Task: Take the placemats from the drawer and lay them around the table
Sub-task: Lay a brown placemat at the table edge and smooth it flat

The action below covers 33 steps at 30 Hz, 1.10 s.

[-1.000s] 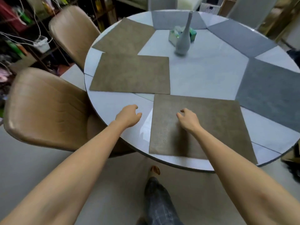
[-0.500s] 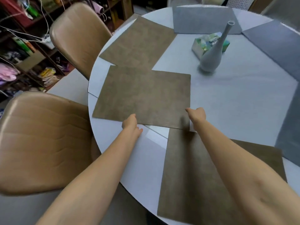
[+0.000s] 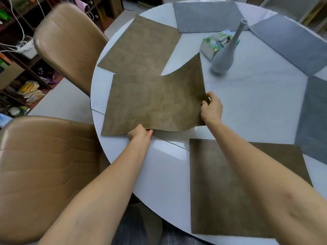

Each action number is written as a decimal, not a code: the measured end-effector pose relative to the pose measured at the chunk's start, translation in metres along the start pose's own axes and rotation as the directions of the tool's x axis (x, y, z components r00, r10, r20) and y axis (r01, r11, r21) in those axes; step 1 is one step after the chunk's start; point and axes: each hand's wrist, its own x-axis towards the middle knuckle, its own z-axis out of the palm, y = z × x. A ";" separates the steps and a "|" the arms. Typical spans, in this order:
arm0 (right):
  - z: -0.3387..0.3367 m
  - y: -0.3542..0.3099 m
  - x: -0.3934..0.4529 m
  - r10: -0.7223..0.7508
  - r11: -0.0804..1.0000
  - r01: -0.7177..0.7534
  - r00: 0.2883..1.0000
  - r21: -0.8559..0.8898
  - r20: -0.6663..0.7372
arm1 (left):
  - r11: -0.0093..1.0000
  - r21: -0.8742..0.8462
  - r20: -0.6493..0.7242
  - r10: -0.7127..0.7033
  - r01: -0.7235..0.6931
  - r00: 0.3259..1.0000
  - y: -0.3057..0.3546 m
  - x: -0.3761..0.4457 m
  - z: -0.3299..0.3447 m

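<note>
While both hands grip it: middle brown mat (image 3: 152, 101) lifts, buckled, off the worktop (image 3: 247, 106).
Left hand (image 3: 140, 135): pinching near edge.
Right hand (image 3: 211, 107): clasping right edge.

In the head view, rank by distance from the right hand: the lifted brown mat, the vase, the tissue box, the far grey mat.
From the right hand:
1. Lifted brown mat, gripped at its right edge.
2. Vase, beyond the hand, mid-table.
3. Tissue box, just behind the vase.
4. Far grey mat, at the table's far edge.
</note>
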 end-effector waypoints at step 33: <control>0.129 0.025 -0.230 0.684 0.709 -0.698 0.715 -0.102 -0.142 | 0.418 0.777 0.354 0.329 -0.471 0.875 0.109 0.120 -0.088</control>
